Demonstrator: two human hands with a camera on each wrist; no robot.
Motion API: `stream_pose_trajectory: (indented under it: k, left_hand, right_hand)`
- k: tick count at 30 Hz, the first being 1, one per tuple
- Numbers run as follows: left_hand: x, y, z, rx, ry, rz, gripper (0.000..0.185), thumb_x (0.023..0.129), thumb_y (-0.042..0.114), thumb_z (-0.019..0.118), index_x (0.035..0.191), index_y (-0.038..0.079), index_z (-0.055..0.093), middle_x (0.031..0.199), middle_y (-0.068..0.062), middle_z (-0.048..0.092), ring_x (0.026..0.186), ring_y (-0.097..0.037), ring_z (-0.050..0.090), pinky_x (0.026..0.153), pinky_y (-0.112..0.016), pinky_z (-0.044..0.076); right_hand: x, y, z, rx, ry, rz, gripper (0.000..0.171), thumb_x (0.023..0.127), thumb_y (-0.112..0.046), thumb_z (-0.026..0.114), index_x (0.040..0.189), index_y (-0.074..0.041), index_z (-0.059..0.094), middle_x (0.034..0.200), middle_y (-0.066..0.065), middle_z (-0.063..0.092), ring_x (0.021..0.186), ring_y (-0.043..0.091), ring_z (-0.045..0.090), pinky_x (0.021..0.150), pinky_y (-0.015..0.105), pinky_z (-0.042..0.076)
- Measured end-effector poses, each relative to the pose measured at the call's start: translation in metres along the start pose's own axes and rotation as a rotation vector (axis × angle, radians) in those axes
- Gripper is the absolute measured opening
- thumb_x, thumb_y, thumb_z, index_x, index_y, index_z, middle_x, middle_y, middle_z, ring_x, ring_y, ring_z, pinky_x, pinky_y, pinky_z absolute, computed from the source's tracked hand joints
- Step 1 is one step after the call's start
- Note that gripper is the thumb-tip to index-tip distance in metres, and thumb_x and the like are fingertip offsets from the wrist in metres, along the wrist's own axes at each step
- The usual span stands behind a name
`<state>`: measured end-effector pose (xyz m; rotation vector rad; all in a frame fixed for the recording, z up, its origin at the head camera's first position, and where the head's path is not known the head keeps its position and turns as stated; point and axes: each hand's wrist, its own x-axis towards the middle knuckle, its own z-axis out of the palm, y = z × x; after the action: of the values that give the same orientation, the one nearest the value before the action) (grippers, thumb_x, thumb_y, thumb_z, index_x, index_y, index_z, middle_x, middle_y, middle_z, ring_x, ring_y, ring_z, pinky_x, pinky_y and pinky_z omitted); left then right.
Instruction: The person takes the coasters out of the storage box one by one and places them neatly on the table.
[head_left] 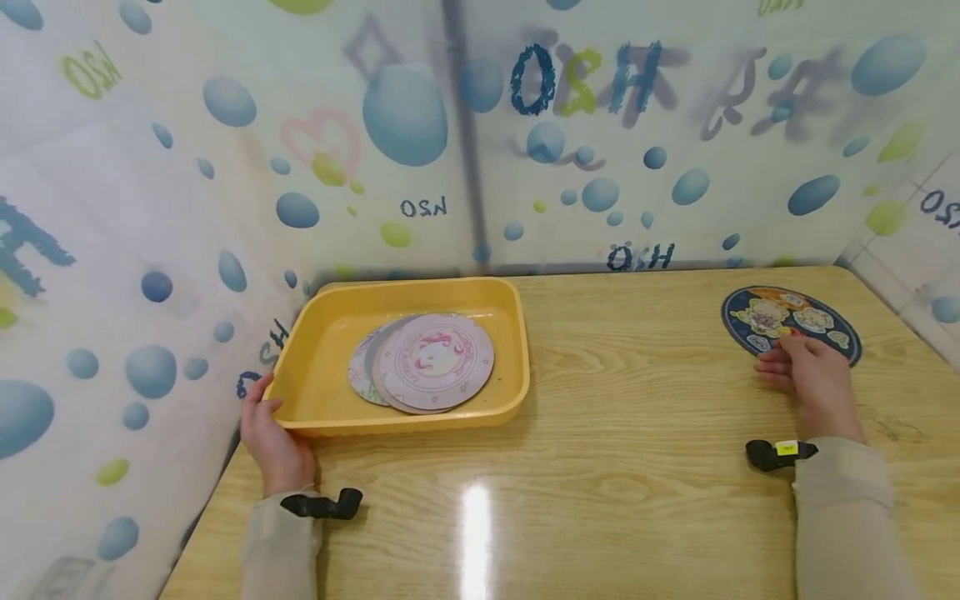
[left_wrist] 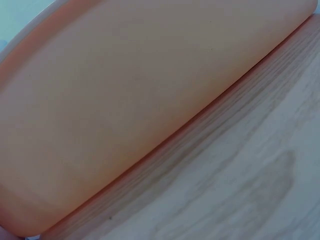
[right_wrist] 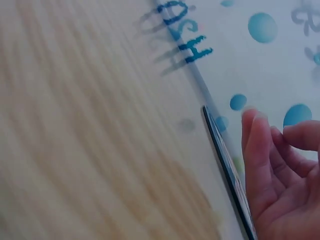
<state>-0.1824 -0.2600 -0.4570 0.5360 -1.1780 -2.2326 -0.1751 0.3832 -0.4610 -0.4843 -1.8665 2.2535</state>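
Note:
Before the back wall, at the left of the wooden table, stands a yellow plastic tray (head_left: 315,367). My left hand (head_left: 277,446) holds its front left corner, thumb beside the rim and fingers along the outer side; the left wrist view shows the tray's outer wall (left_wrist: 125,100) close up. At the right, a flat round dark-blue mat (head_left: 813,321) with a colourful print lies on the table. My right hand (head_left: 813,375) hovers over its near edge. In the right wrist view the thumb and loosely bent fingers stand apart with nothing between them, just above the mat (right_wrist: 230,175).
Inside the tray, a pink round mat (head_left: 433,362) overlaps a greyish round one and a patterned one (head_left: 360,375). A patterned curtain (head_left: 570,192) hangs behind the table (head_left: 622,383) and along its left side. Glare shows on the near tabletop.

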Motion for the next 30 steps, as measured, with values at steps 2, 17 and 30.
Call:
stream_pose_trajectory:
  k: [2,17,30]
  left_hand:
    - [0.000,0.000,0.000,0.003,0.001,0.001,0.038,0.086,0.002,0.034,0.116,0.007,0.056,0.131,-0.003,0.039,0.116,-0.023,0.041,0.098,-0.033,0.036]
    - [0.000,0.000,-0.001,-0.012,0.005,0.001,0.037,0.085,0.002,0.035,0.115,0.006,0.056,0.133,-0.004,0.038,0.115,-0.023,0.041,0.098,-0.034,0.035]
    - [0.002,-0.003,-0.003,0.000,0.008,-0.006,0.037,0.086,0.002,0.036,0.116,0.008,0.057,0.132,-0.002,0.039,0.116,-0.023,0.041,0.097,-0.033,0.036]
  right_hand:
    - [0.000,-0.002,0.008,-0.036,-0.020,-0.011,0.040,0.088,-0.031,0.052,0.112,0.000,0.044,0.076,0.003,0.064,0.066,0.017,0.064,0.059,0.029,0.053]
    - [0.006,0.001,0.051,-0.331,-0.107,-0.126,0.053,0.087,-0.043,0.048,0.116,0.001,0.048,0.085,0.000,0.061,0.070,0.012,0.063,0.060,0.024,0.052]
    - [-0.007,-0.009,0.093,-0.429,-0.175,-0.174,0.042,0.090,-0.041,0.045,0.110,-0.005,0.054,0.084,0.001,0.061,0.071,0.015,0.062,0.060,0.027,0.053]
